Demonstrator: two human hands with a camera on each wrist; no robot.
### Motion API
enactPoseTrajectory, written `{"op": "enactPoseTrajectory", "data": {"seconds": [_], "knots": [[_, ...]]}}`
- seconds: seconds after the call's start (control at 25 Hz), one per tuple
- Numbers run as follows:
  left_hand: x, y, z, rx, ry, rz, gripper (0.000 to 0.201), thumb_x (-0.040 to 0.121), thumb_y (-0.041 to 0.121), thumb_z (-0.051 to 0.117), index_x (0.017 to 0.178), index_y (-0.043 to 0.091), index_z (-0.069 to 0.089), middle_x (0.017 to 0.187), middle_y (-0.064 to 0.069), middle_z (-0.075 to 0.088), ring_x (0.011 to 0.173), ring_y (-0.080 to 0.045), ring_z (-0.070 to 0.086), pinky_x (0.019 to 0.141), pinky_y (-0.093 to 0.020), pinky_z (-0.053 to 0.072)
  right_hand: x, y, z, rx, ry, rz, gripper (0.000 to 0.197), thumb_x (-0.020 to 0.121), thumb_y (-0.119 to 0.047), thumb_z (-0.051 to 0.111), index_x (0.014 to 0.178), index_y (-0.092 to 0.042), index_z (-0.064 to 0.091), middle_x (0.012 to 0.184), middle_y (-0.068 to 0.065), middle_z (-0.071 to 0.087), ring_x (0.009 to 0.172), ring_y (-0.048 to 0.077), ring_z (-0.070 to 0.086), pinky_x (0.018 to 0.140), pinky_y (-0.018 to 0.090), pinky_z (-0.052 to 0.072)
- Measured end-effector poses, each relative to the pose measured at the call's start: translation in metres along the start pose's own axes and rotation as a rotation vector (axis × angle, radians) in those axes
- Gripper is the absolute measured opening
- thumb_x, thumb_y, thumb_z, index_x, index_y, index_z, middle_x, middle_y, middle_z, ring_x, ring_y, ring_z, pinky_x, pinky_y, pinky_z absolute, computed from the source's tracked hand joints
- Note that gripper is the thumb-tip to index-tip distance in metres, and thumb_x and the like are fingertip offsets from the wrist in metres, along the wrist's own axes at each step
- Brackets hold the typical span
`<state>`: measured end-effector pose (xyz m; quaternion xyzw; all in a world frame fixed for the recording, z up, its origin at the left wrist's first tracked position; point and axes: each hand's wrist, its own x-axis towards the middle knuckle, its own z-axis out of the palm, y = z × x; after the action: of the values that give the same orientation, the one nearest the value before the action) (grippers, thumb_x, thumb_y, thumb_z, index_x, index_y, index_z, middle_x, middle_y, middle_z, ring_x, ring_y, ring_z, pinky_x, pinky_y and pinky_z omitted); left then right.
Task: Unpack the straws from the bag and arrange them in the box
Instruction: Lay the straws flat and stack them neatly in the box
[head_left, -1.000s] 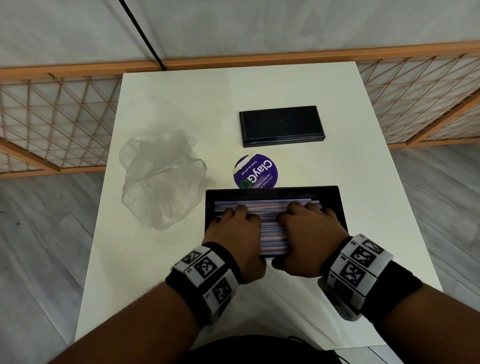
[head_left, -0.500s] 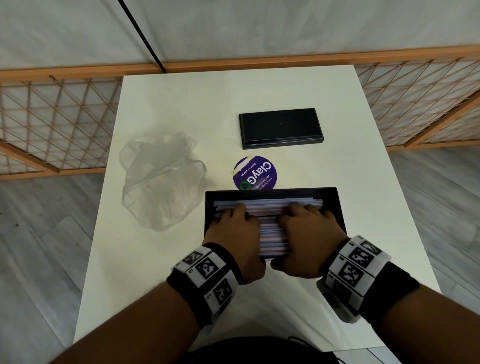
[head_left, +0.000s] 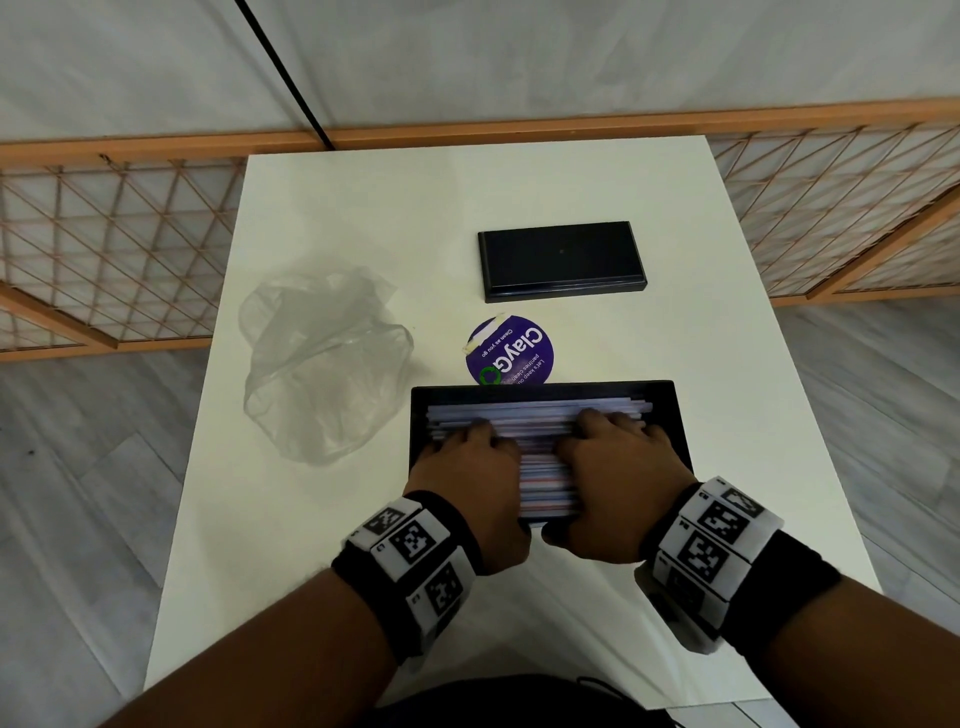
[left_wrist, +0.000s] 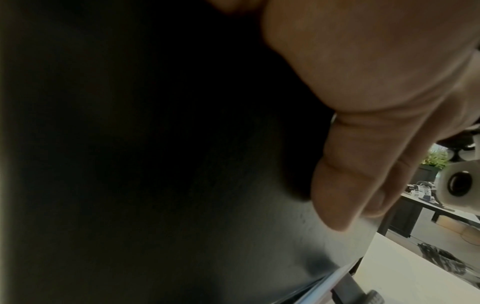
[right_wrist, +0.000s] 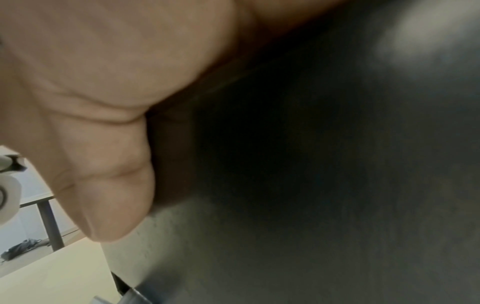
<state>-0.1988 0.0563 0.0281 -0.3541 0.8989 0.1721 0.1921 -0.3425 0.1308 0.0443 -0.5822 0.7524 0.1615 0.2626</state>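
Observation:
A black open box (head_left: 673, 410) sits on the white table near its front edge, filled with several pale striped straws (head_left: 540, 422) lying crosswise. My left hand (head_left: 470, 470) lies palm down on the left part of the straws. My right hand (head_left: 621, 465) lies the same way on the right part. The fingers of both reach flat over the straws and the thumbs rest against the box's near wall. In the left wrist view the thumb (left_wrist: 350, 168) lies on the dark box wall (left_wrist: 155, 164); the right wrist view shows the other thumb (right_wrist: 109, 174) likewise. The clear plastic bag (head_left: 322, 364) lies crumpled to the left.
A black box lid (head_left: 561, 260) lies further back on the table (head_left: 363, 545). A round purple sticker (head_left: 511, 351) sits just behind the box. Orange lattice railings (head_left: 104, 249) flank the table on both sides, with a grey wood floor below.

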Motion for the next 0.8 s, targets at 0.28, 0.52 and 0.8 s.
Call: {"op": "enactPoseTrajectory", "data": {"seconds": [0.28,0.52,0.8], "knots": [[0.0001,-0.0009,-0.0007,0.008,0.007,0.019,0.059,0.078,0.047,0.066,0.129,0.024,0.048,0.129,0.002,0.054,0.12,-0.023,0.053,0.105,-0.039,0.041,-0.0019,0.0004,-0.0018,0.04,0.01,-0.024,0.063,0.061,-0.067,0.062,0.114,-0.033,0.056,0.11,-0.011,0.066,0.109,0.018,0.062,0.106,0.041,0.04],[-0.0048,0.0038,-0.0035,0.061,0.04,0.1,0.062,0.077,0.05,0.065,0.129,0.024,0.043,0.13,0.001,0.051,0.12,-0.025,0.051,0.102,-0.042,0.043,0.0,-0.0014,-0.0033,0.004,-0.012,-0.025,0.064,0.06,-0.069,0.062,0.114,-0.034,0.058,0.116,-0.007,0.054,0.111,0.023,0.057,0.101,0.043,0.04],[-0.0022,0.0011,-0.0003,0.012,0.054,0.089,0.058,0.077,0.05,0.063,0.126,0.025,0.043,0.127,0.002,0.052,0.117,-0.023,0.054,0.101,-0.041,0.044,-0.005,0.0047,-0.0062,-0.005,0.017,-0.005,0.071,0.056,-0.076,0.056,0.113,-0.033,0.055,0.111,-0.011,0.064,0.106,0.018,0.061,0.101,0.039,0.042]]}}
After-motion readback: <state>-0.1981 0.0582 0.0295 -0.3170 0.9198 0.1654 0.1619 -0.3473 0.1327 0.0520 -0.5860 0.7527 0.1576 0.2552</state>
